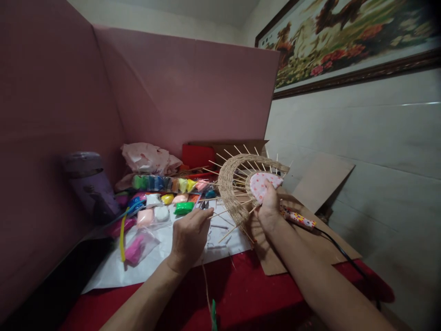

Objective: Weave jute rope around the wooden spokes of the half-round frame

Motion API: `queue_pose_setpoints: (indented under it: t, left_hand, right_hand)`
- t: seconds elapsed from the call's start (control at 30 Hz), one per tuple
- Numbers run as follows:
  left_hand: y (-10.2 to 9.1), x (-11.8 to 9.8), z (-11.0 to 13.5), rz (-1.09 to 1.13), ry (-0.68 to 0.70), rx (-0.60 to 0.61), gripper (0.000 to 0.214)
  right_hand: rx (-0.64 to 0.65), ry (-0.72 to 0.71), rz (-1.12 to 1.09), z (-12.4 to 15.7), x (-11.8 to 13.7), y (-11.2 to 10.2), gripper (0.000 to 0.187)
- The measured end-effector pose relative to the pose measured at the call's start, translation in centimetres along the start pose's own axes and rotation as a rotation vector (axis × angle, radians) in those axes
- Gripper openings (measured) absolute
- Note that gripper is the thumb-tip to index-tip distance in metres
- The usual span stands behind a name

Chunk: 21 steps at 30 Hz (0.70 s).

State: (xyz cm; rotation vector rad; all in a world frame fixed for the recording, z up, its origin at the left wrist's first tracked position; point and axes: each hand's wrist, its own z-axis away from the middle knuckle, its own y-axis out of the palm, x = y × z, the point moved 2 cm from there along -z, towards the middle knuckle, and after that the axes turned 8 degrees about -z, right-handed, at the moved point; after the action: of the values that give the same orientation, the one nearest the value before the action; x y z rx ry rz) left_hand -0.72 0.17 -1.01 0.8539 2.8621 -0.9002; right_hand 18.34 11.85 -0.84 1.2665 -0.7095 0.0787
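Observation:
My right hand grips a half-round woven fan by its middle, thumb on the white fabric patch with pink dots. Thin wooden sticks spread out from this centre through a band of woven twine, their tips bare beyond it. Closed in a pinch, my left hand is beside the lower left stick tips. A strand of twine hangs below that hand, reaching a green object at the bottom edge. What lies between the left fingertips is mostly hidden; it appears to be the twine.
Packets of coloured clay lie on white paper at the left, near a purple bottle. A glue gun with a patterned handle and black cord rests on cardboard at right. Pink panels stand behind.

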Motion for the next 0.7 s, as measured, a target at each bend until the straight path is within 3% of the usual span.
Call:
queue_pose_setpoints:
  t: [0.27,0.5,0.7]
  left_hand:
    - [-0.5,0.1,-0.2,-0.128,0.055,-0.030,0.011]
    - [-0.7,-0.1,-0.1,-0.183,-0.020,-0.001,0.011]
    - [-0.9,-0.6,-0.3,-0.270,-0.145,0.112,0.014]
  right_hand:
    - [-0.006,-0.019,0.019,-1.0,0.0,-0.4,0.020]
    - [-0.001,-0.084,0.041,-1.7,0.1,-0.6,0.029]
    - [-0.027,-0.104,0.045,-1.6,0.1,-0.7,0.026]
